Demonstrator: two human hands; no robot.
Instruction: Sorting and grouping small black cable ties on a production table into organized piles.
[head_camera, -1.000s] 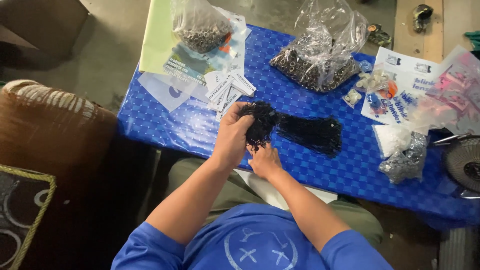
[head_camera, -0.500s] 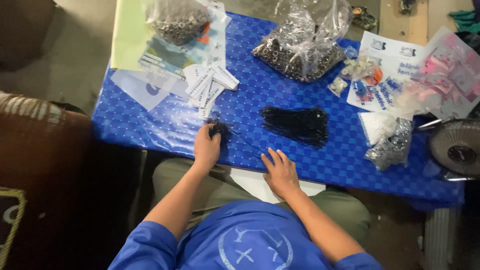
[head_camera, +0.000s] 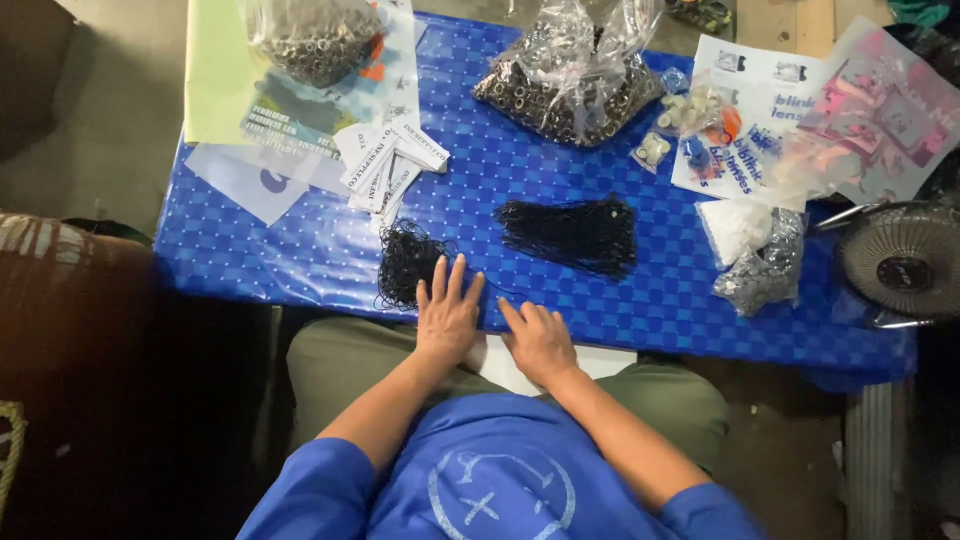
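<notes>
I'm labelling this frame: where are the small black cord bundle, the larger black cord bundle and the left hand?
small black cord bundle (head_camera: 407, 264), head view, middle of coil
larger black cord bundle (head_camera: 572, 234), head view, centre of pile
left hand (head_camera: 447, 318), head view, back of hand

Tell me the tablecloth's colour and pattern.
Blue with a woven check pattern, tablecloth, seen from the head camera.

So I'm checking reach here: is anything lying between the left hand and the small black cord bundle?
Nothing visible. The left hand lies flat on the blue table, fingertips right beside the small black cord bundle, with no object between them.
</notes>
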